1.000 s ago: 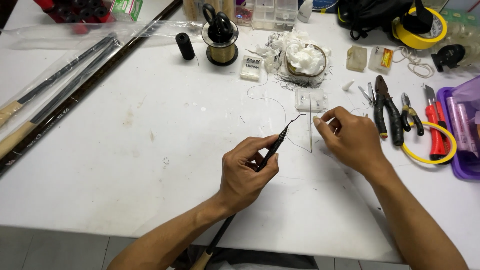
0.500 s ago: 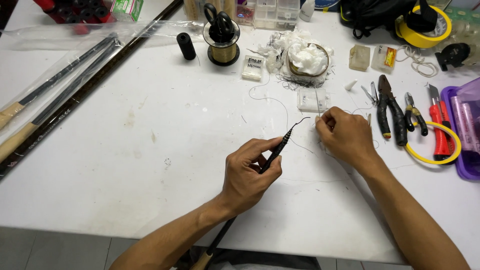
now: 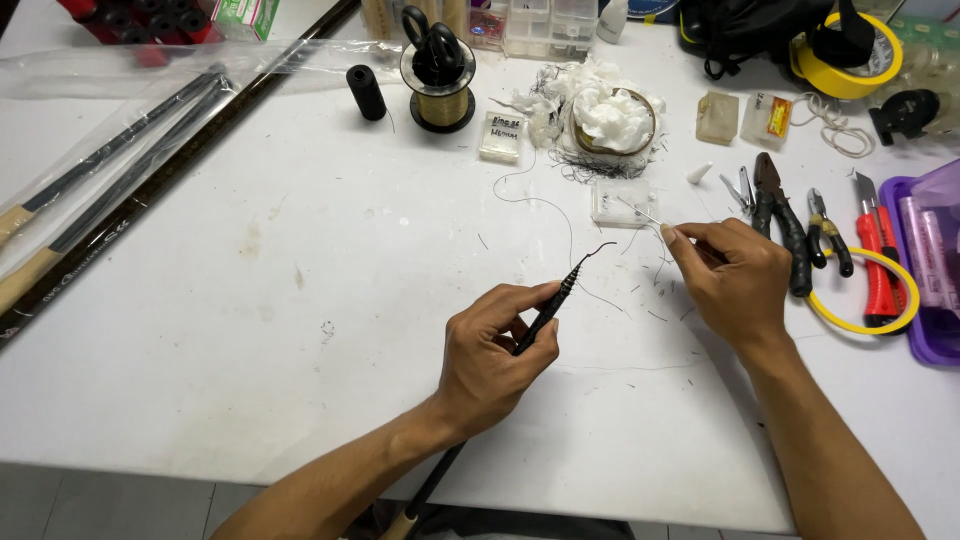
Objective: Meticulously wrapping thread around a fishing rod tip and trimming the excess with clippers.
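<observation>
Two hands: left (image 3: 495,350), right (image 3: 735,275). One rod tip (image 3: 575,280), one gold spool (image 3: 440,95), one black spool (image 3: 366,92), one yellow tape roll (image 3: 850,60), one cutter (image 3: 875,250), one bench (image 3: 250,330).

— From my seat I cannot see what my right hand (image 3: 735,275) pinches; its fingertips (image 3: 668,236) cover it; the thread (image 3: 545,205) is too thin to follow to them.

— And the rod?

— My left hand (image 3: 495,355) hides part of the thin black rod (image 3: 560,300); its butt runs off the bottom edge; the purple tray (image 3: 935,270) is cut by the right edge.
</observation>
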